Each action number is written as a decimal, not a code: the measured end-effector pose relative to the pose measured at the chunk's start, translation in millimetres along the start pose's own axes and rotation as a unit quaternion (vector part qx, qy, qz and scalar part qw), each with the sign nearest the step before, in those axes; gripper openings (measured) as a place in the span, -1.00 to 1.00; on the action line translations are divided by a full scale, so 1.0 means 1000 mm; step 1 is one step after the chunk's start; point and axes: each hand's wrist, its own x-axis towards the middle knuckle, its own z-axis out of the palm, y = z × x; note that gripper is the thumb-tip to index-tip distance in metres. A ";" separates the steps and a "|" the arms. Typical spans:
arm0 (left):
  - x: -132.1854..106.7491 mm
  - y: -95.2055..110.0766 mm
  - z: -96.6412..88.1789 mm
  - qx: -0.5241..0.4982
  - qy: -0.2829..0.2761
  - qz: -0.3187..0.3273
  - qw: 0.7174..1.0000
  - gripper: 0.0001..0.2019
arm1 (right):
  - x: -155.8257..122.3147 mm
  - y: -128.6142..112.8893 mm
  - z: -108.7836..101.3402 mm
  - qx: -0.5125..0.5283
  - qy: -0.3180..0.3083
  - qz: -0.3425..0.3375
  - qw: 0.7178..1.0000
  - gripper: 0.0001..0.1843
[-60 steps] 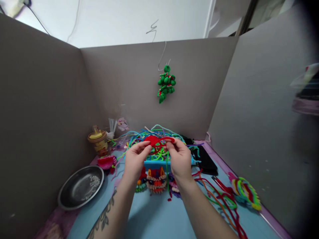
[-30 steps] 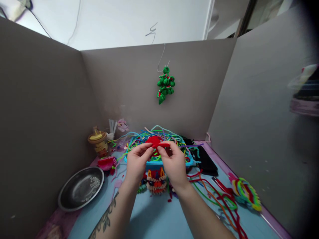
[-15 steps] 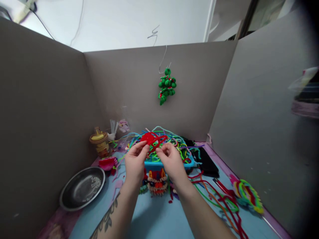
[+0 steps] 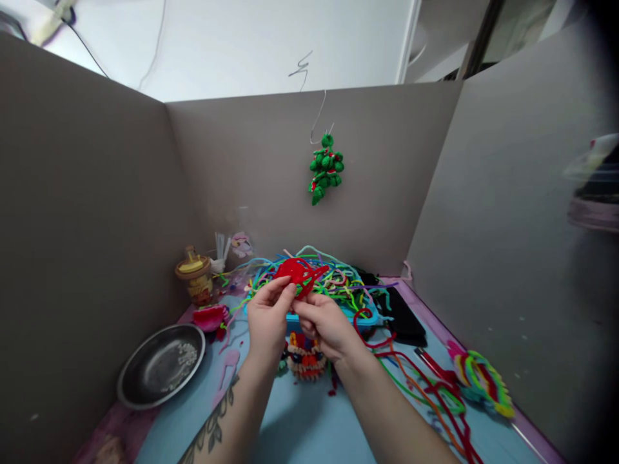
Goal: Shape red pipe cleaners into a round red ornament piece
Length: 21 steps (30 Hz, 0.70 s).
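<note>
A red pipe-cleaner piece point(image 4: 298, 272), a fuzzy disc with thin loops sticking out to the right, is held up above the table. My left hand point(image 4: 267, 321) pinches its lower left edge with thumb and forefinger. My right hand point(image 4: 325, 325) is closed just below it, fingertips pinching the red wire where the two hands meet. Behind the hands a blue tray point(image 4: 358, 317) holds a heap of coloured pipe cleaners point(image 4: 333, 278). A small orange and red woven figure point(image 4: 304, 356) sits on the blue table right under my wrists.
Grey cardboard walls point(image 4: 87, 212) enclose the table on three sides; a green pipe-cleaner ornament point(image 4: 324, 167) hangs on the back wall. At left are a metal bowl point(image 4: 159, 365), a yellow-lidded jar point(image 4: 194, 277) and a pink flower point(image 4: 209, 316). Loose red and green strands point(image 4: 425, 386) and a multicoloured coil point(image 4: 481, 377) lie right.
My right hand has slid down and left from the red piece's right loops to beside the left hand's fingertips. The red piece has tilted, its loops now pointing up and right.
</note>
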 end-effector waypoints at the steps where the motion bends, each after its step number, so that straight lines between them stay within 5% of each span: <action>1: 0.002 -0.001 -0.001 0.000 -0.003 -0.002 1.000 -0.75 | -0.001 -0.001 0.001 -0.014 -0.018 0.007 1.000 -0.73; 6: 0.012 0.000 -0.005 -0.021 -0.024 -0.050 0.998 -0.73 | -0.014 -0.005 0.009 -0.237 -0.053 -0.019 0.970 -0.77; 14: 0.011 0.010 -0.006 0.006 -0.078 -0.090 0.993 -0.74 | -0.040 -0.014 0.008 -0.514 -0.220 -0.215 0.800 -0.77; 17: 0.010 0.009 -0.005 0.014 -0.065 -0.067 0.996 -0.77 | -0.038 -0.021 0.000 -0.507 -0.175 -0.199 0.820 -0.76; 21: 0.008 0.008 -0.004 0.015 -0.046 -0.025 0.999 -0.81 | -0.030 -0.029 -0.007 -0.449 0.028 -0.222 0.865 -0.75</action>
